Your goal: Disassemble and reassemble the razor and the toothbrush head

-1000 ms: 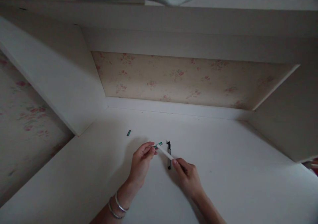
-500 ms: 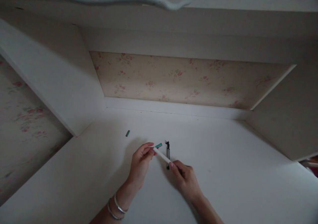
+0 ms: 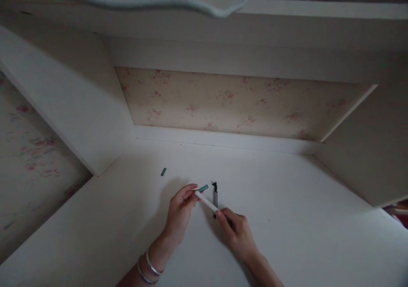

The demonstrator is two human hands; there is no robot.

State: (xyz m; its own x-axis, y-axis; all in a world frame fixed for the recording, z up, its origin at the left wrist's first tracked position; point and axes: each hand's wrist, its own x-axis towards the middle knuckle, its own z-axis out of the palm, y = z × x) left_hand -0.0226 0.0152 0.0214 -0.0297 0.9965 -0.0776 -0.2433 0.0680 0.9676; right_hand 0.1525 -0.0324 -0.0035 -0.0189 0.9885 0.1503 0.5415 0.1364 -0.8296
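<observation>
Green strip (image 3: 203, 188) sits approx 2 o'clock of L hand (image 3: 179, 210), which pinches it, & approx 11 o'clock of R hand (image 3: 236, 232), gripping white stick (image 3: 207, 201).

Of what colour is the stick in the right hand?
The stick is white, best seen in the head view.

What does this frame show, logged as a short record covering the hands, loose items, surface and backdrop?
Left hand: left hand pinches a small green strip
Right hand: right hand grips a white stick
Stick tip: at the left fingertips; contact with the strip unclear
Loose items: second green strip, lying farther back and to the left; thin black item, partly hidden behind the stick
Wrist: two silver bangles, left arm
Surface: white tabletop
Backdrop: floral wallpaper
</observation>
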